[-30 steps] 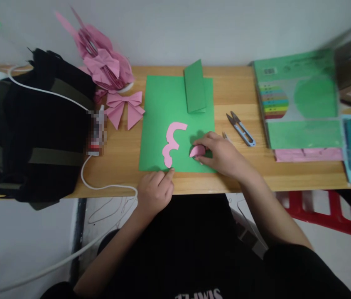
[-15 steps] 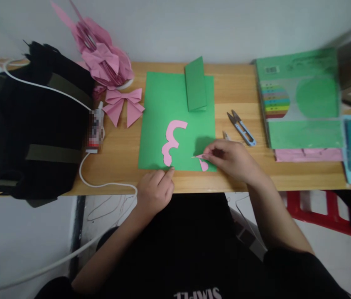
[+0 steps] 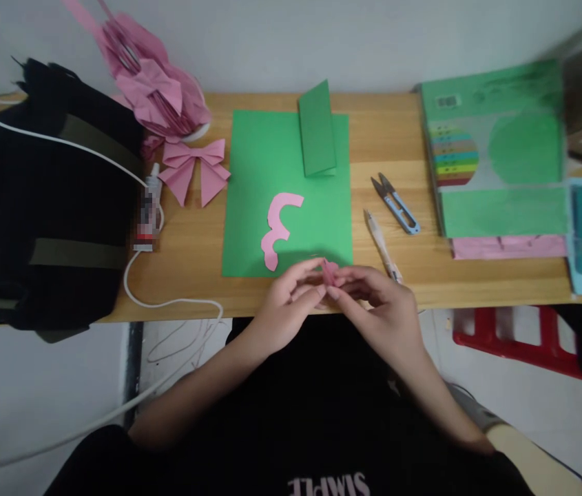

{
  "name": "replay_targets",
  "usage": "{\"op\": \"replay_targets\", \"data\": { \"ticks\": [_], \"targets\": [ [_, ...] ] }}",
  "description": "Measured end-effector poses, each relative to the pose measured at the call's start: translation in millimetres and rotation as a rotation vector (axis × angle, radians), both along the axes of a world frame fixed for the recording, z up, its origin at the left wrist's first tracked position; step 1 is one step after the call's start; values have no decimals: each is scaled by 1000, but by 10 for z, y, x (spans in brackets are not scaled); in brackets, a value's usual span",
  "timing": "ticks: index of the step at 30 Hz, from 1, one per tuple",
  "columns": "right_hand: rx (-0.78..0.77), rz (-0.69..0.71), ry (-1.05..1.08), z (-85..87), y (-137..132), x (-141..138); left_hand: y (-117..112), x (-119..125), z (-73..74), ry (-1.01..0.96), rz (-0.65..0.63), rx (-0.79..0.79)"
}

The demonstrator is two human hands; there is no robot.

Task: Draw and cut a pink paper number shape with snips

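Between my two hands, over the near edge of the green sheet (image 3: 249,158), is a small pink paper piece (image 3: 329,270). My left hand (image 3: 293,303) pinches it from the left, thumb and fingers closed. From the other side my right hand (image 3: 381,303) grips the same piece with thumb and fingertips. Part of the paper is hidden by my fingers. A wavy pink paper cutout (image 3: 276,234) lies flat on the green sheet, left of my hands. Standing near the sheet's far edge is a folded dark green card (image 3: 317,131).
A white pen (image 3: 381,241) and blue thread snips (image 3: 397,204) lie right of the sheet. Left are a pink paper bow (image 3: 195,169), a glue tube (image 3: 147,210), a white cable (image 3: 167,303) and a black bag (image 3: 74,207). A green paper pack (image 3: 497,151) lies right.
My left hand has moved right and up from the sheet's edge and now pinches the pink piece alongside my right hand. The pen is uncovered. The whole view has shifted slightly.
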State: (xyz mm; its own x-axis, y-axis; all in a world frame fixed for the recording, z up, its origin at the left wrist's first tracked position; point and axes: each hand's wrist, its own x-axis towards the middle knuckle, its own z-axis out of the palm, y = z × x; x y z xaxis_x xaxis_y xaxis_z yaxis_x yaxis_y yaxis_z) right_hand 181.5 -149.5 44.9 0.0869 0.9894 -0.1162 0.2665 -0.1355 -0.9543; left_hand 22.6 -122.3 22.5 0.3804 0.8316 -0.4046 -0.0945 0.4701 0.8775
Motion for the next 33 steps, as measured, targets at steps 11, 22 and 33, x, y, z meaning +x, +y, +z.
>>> {"op": "replay_targets", "data": {
  "ticks": [11,22,33],
  "targets": [
    [84,45,-595,-138,75,104,52,-118,41,-9,59,-162],
    [-151,121,-710,-133,324,48,1,-210,23,-32,110,-243],
    [-171,209,-622,-96,584,87,-18,-235,-19,-92,131,-263]
  ]
}}
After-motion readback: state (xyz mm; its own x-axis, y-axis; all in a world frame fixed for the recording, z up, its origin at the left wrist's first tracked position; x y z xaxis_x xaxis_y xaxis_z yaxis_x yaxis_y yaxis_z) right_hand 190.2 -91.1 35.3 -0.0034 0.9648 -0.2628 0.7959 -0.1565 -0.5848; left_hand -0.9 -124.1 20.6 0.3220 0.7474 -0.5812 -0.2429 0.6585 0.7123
